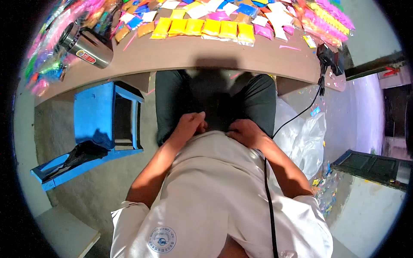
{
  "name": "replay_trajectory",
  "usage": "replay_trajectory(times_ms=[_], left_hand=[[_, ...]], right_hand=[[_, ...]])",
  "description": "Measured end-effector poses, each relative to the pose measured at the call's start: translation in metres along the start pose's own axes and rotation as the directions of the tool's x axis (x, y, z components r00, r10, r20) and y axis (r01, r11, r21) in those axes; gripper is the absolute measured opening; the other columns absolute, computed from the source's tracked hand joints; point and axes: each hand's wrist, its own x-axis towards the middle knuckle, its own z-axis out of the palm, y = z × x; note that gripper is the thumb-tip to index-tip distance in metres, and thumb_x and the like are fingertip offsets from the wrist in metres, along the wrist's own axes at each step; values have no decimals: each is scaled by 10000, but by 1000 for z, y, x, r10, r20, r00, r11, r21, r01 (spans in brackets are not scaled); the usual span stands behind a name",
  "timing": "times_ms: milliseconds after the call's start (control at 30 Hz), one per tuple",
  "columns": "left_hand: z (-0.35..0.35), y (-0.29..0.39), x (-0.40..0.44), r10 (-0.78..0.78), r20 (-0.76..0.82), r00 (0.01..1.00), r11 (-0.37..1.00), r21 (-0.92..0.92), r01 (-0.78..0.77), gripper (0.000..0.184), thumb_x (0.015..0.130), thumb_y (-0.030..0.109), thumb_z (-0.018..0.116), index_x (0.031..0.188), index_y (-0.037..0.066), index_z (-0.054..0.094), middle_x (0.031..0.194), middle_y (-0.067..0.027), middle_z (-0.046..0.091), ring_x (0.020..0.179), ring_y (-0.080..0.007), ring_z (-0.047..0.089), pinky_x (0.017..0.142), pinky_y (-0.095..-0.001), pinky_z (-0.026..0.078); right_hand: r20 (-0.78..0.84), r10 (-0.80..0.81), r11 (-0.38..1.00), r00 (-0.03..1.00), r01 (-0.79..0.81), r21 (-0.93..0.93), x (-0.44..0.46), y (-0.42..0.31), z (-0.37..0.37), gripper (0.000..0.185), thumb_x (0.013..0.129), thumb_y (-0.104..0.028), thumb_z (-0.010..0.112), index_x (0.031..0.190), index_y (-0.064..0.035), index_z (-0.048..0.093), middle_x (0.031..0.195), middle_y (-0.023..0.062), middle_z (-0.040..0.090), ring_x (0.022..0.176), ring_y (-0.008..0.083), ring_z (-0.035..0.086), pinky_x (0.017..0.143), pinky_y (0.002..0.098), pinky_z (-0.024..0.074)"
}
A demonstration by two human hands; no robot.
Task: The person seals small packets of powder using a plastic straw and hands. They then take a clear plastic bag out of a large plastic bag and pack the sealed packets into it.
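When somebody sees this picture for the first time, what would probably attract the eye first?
Probably the row of yellow packets, straight ahead on the table, with a colourful heap of packets behind it. Next might come the blue chair, on the left side. Below the table edge, the left hand and right hand are at the lap.

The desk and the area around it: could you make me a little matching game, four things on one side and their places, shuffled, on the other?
Things
1. Steel flask
2. Row of yellow packets
3. Left hand
4. Translucent plastic bag

Places
A. At the person's lap
B. Beside the right leg, below desk height
C. On the left part of the desk
D. On the desk, straight ahead of the person

Pairs: 1-C, 2-D, 3-A, 4-B
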Motion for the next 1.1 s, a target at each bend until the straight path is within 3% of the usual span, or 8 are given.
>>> replay_trajectory(times_ms=[300,367,467,567,800,867,933,1100], left_hand=[[-8,-4,10,4,-29,1000,1000,17,-4,410,945,325,480,649,45,528,711,-85,600,658,-164,549,650,-309,424],[-12,-15,16,12,-56,998,1000,13,-12,406,942,334,485,655,49,529,721,-89,607,648,-166,548,643,-305,424],[-10,-18,15,54,-70,996,993,-100,-61,418,924,343,520,650,28,546,689,-67,598,610,-149,543,590,-293,432],[-7,-12,14,-5,-109,994,996,-89,-5,426,923,340,523,632,29,539,698,-72,602,626,-159,552,603,-294,440],[-1,-20,23,86,-53,995,994,-57,-89,441,928,337,512,613,29,534,719,-94,604,636,-162,557,623,-298,444],[-1,-19,23,81,-52,995,996,-37,-83,436,935,326,499,620,27,536,725,-104,605,636,-164,561,627,-300,446],[-2,-16,22,72,-31,997,997,-25,-73,430,937,342,494,632,42,529,735,-97,611,647,-164,564,638,-304,441],[-10,-6,16,-23,-2,1000,996,-90,23,407,931,387,494,687,63,524,758,-93,615,664,-168,581,646,-302,453]], right_hand=[[-232,-149,970,961,96,-223,1,-32,-18,167,802,-162,626,884,-18,651,905,140,645,892,329,600,789,396,489],[-373,-49,995,927,77,60,4,-39,-18,214,822,-205,614,912,-15,654,986,161,638,984,325,588,867,378,470],[-7,-46,998,999,47,42,14,-40,-19,236,834,-224,601,932,-17,657,1048,175,622,1039,326,569,903,374,452],[-19,-172,978,985,173,116,19,-10,2,270,858,-243,516,853,0,634,888,198,600,855,377,571,772,432,461],[-81,-51,999,995,51,3,0,-44,-25,221,878,-191,548,898,13,630,935,180,633,885,289,601,781,351,469],[-114,286,920,951,-239,312,-15,-69,-36,186,893,-167,535,898,4,609,834,155,633,747,256,592,694,322,463],[-85,254,877,963,-192,441,-36,-93,-51,188,914,-151,498,870,10,584,763,148,621,646,219,553,629,300,440],[96,-546,607,833,314,730,-99,-136,-110,138,870,-105,586,859,31,610,856,161,653,736,286,650,613,335,519]])
